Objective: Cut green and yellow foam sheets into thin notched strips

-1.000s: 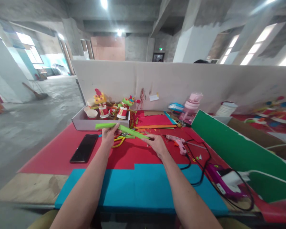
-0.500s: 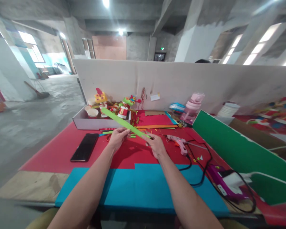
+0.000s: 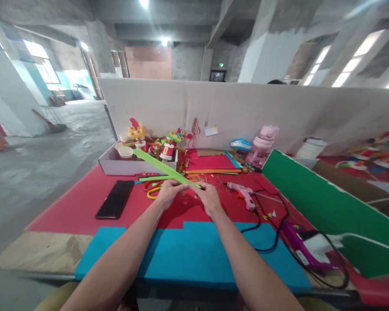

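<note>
A long light-green paper strip (image 3: 158,164) slants up to the left above the red-covered table, its far end in front of the box. My left hand (image 3: 170,192) pinches the strip close to its near end. Right beside it, my right hand (image 3: 208,196) grips that same end between thumb and fingers. Beyond my left hand lie scissors with yellow and red handles (image 3: 153,192), partly hidden, and another green strip (image 3: 149,178). To the right of my hands a pink glue gun (image 3: 243,193) rests on the table.
At the back left stands a white box (image 3: 136,167) holding paper cups and paper figures. A black phone (image 3: 115,200) lies at left. Blue sheets (image 3: 188,255) cover the front edge. At right are a purple power strip (image 3: 306,250), cables and a green board (image 3: 327,211).
My left hand has slid right along the strip toward my right hand. The strip's far end has shifted slightly left, and the yellow scissor handle now shows.
</note>
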{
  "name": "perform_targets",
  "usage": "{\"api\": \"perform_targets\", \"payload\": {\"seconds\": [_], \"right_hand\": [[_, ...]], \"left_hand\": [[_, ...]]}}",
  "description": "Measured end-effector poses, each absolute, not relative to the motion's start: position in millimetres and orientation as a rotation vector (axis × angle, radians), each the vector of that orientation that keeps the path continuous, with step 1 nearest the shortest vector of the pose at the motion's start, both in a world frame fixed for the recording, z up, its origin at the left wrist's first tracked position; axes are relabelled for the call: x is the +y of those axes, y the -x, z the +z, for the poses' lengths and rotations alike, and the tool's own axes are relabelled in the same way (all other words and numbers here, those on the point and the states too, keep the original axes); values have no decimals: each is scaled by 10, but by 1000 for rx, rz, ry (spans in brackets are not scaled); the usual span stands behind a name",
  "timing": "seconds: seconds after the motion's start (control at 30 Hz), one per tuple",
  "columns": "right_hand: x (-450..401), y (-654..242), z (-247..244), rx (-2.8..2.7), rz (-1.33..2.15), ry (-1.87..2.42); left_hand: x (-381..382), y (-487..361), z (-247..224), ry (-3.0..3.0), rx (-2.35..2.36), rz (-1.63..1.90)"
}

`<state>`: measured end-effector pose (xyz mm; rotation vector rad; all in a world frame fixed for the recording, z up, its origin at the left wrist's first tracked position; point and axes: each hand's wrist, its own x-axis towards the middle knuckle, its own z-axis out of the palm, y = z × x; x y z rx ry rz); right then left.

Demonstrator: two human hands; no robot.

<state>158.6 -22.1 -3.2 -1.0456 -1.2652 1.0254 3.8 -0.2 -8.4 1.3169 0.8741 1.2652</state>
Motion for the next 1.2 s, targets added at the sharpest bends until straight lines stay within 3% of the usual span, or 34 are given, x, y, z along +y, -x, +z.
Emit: {"api": "perform_targets", "payload": {"seconds": [0.27, 1.2], "right_hand": [[-221, -1581, -32, -1340, 884, 1111], [-250, -1540, 20, -1256, 875, 1150]], "left_hand": [[-7, -63, -84, -1244, 849, 1276], [-11, -94, -47, -1147, 723, 1334]]}}
